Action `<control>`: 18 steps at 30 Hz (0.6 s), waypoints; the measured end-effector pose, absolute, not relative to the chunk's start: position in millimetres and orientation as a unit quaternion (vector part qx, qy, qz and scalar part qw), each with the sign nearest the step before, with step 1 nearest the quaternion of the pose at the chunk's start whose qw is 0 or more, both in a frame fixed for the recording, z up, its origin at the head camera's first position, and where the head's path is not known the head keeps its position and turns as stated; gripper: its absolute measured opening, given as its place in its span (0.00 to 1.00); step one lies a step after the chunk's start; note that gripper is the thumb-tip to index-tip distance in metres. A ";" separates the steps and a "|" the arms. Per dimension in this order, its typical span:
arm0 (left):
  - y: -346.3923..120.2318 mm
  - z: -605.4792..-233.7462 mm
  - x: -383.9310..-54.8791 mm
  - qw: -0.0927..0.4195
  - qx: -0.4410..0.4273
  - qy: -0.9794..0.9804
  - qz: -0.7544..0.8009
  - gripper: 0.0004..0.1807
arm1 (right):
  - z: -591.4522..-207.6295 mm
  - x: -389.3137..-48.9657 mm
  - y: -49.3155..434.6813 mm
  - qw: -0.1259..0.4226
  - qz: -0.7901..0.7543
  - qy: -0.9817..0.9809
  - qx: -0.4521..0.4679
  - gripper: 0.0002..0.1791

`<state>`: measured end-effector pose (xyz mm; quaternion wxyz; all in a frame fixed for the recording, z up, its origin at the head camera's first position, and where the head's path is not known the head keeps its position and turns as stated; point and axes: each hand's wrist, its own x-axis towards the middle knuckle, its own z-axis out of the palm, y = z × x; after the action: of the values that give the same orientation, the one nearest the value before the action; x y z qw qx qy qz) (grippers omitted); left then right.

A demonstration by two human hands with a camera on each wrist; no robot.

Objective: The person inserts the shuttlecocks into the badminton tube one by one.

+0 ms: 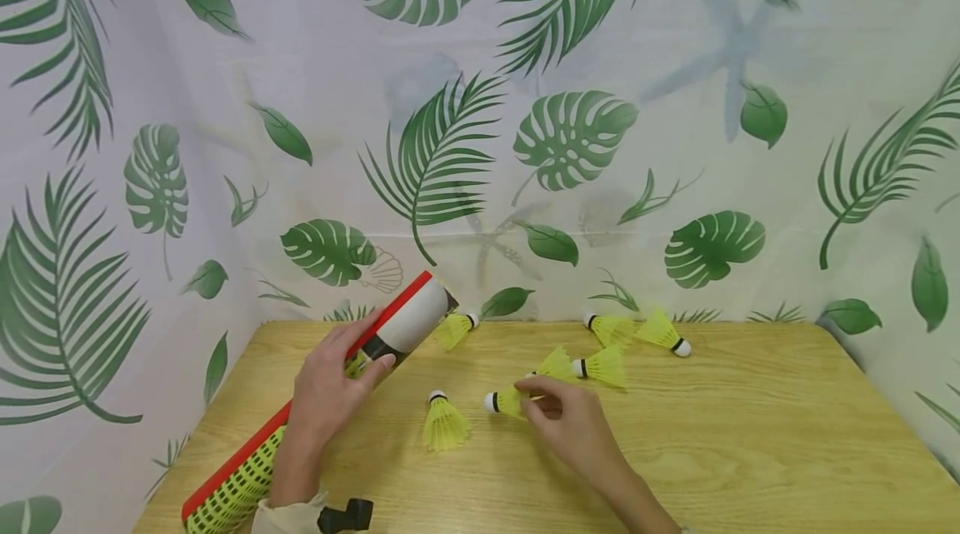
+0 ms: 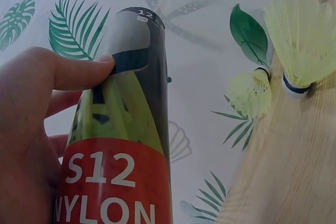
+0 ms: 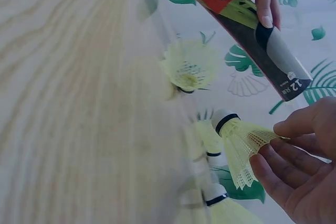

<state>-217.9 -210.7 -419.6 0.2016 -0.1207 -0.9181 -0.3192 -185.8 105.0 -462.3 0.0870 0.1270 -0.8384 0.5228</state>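
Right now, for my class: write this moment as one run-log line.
left hand: grips red-and-black cylindrical tube | right hand: pinches yellow-and-white conical shuttlecock | nearby: other shuttlecocks on wood-grain table

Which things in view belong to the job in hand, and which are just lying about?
In the job:
printed tube, held in the left grip
one shuttlecock, pinched in the right grip
loose yellow shuttlecocks, likely

Apparently just surroundings:
wooden table
leaf-print sheet
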 end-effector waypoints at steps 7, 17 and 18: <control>-199.0 -414.5 -215.8 0.215 -0.167 -0.897 -0.349 0.35 | -440.5 -183.6 124.6 0.142 0.536 -0.823 0.123 0.12; -183.8 -404.6 -207.2 0.201 -0.216 -0.875 -0.385 0.33 | -415.0 -185.9 154.5 0.226 0.529 -0.807 0.132 0.11; -182.4 -403.8 -206.5 0.200 -0.220 -0.872 -0.388 0.33 | -412.2 -185.5 156.8 0.233 0.530 -0.804 0.133 0.11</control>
<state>-206.5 -182.4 -403.8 0.2002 -0.2198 -0.8722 -0.3884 -185.5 156.8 -412.2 0.2334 0.1331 -0.8044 0.5298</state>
